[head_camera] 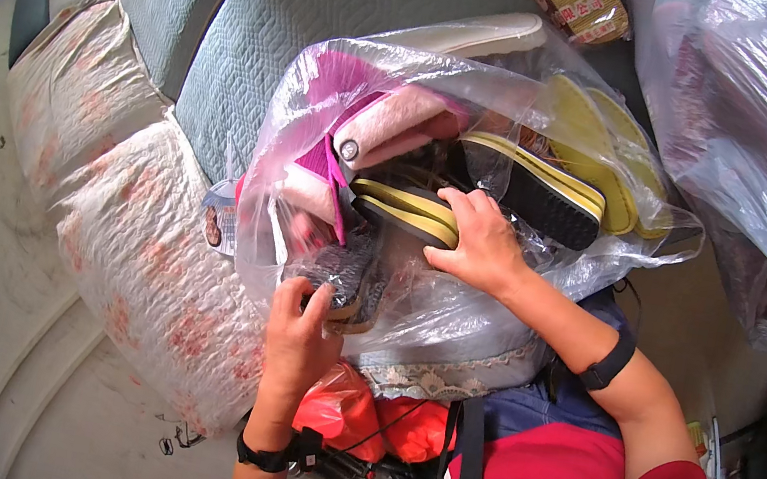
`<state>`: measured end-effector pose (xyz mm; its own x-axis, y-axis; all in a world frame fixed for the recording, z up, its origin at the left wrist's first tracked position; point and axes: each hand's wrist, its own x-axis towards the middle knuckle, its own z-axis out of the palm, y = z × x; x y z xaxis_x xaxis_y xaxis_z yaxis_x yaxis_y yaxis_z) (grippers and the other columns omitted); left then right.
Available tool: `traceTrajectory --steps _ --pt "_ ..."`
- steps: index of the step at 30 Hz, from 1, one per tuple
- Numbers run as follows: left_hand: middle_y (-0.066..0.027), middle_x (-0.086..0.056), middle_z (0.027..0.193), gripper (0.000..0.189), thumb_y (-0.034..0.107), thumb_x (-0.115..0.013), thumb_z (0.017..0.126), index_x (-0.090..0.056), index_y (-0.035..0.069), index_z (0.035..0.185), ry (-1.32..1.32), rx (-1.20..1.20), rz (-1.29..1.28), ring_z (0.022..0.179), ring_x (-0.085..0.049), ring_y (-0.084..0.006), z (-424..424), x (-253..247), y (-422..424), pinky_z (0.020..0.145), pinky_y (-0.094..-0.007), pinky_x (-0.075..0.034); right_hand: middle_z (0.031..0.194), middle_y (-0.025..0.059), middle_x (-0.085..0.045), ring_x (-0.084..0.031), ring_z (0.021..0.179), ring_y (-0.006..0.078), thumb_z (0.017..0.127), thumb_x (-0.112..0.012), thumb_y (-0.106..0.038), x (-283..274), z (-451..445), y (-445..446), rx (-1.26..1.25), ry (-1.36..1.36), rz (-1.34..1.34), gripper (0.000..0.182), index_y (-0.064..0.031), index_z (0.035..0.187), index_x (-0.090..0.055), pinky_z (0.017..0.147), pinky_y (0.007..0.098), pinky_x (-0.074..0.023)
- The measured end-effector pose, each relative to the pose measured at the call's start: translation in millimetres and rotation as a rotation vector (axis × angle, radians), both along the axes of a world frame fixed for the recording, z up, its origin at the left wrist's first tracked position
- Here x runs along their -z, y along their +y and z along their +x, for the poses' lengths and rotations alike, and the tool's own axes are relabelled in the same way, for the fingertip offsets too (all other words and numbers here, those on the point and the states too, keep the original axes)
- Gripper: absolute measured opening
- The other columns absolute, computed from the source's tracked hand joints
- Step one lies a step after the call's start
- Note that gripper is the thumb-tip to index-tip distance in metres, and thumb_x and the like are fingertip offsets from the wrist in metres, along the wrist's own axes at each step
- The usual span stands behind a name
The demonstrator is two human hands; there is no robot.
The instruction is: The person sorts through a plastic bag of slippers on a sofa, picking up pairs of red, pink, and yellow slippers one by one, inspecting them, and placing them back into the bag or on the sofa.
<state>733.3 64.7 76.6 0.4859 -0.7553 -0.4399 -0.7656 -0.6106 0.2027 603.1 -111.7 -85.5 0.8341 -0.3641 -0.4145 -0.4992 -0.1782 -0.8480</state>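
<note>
A large clear plastic bag (446, 318) lies before me, filled with footwear. My right hand (478, 240) reaches inside its opening and grips the end of a shoe with a yellow-edged dark sole (403, 211). Near the bag's lower left, my left hand (304, 325) pinches the plastic beside a dark grey fuzzy slipper (341, 263). Above the hands are a pink fleece slipper with a button (391, 127) and magenta fabric (349, 81). A black-soled shoe with a yellow edge (536, 189) rests right of them, next to olive-yellow soles (597, 146).
The bag lies on a quilted grey-green sofa cover (301, 5). A floral quilted cover (158, 270) hangs at left. Another plastic bag (758, 135) stands at upper right, near a printed insole (583, 3). Red plastic bags (345, 400) sit below.
</note>
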Motion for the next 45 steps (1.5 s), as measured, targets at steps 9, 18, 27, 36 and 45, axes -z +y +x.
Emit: traceTrajectory --steps 9,18,27,36,45 --pt "-0.0174 -0.049 0.109 0.051 -0.004 -0.059 0.06 -0.056 0.007 0.11 0.057 0.217 -0.036 0.106 -0.05 -0.0376 0 28 -55 0.089 -0.0433 -0.044 0.107 0.0201 -0.049 -0.05 0.103 0.0388 0.062 -0.079 -0.026 -26 1 36 -0.117 0.105 -0.018 0.076 -0.0047 0.124 -0.04 0.085 0.046 -0.046" --pt "-0.0131 -0.052 0.118 0.049 0.0 -0.061 0.061 -0.063 0.009 0.109 0.2 0.339 0.034 0.112 -0.048 -0.034 10 85 -115 0.095 -0.0408 -0.04 0.105 0.0146 -0.052 -0.049 0.103 0.0337 0.061 -0.079 -0.032 -4 -9 10 -0.173 0.181 -0.173 0.063 -0.0072 0.113 -0.053 0.084 0.0447 -0.0452" --pt "-0.0132 -0.059 0.118 0.041 0.005 -0.059 0.066 -0.067 0.01 0.106 0.374 0.414 0.097 0.111 -0.051 -0.036 -4 97 -118 0.097 -0.0412 -0.042 0.108 0.01 -0.048 -0.047 0.105 0.0299 0.064 -0.078 -0.039 5 -32 9 -0.223 0.13 -0.149 0.067 -0.0051 0.117 -0.054 0.088 0.0415 -0.0444" --pt "-0.0112 -0.055 0.124 0.046 0.002 -0.057 0.063 -0.06 0.008 0.108 0.366 0.26 -0.076 0.12 -0.046 -0.0378 -25 80 -84 0.102 -0.0468 -0.037 0.109 0.0089 -0.055 -0.048 0.107 0.0288 0.075 -0.063 -0.014 3 -33 24 -0.105 0.041 -0.128 0.036 -0.008 0.111 -0.059 0.094 0.0419 -0.037" --pt "-0.013 -0.058 0.106 0.033 0.016 -0.058 0.065 -0.058 0.004 0.096 0.211 0.175 -0.29 0.109 -0.051 -0.0335 -50 123 -102 0.1 -0.0461 -0.035 0.117 0.0075 -0.054 -0.048 0.111 0.0277 0.081 -0.055 -0.013 22 -51 9 -0.019 0.074 0.016 0.033 -0.0063 0.113 -0.058 0.093 0.0412 -0.0379"
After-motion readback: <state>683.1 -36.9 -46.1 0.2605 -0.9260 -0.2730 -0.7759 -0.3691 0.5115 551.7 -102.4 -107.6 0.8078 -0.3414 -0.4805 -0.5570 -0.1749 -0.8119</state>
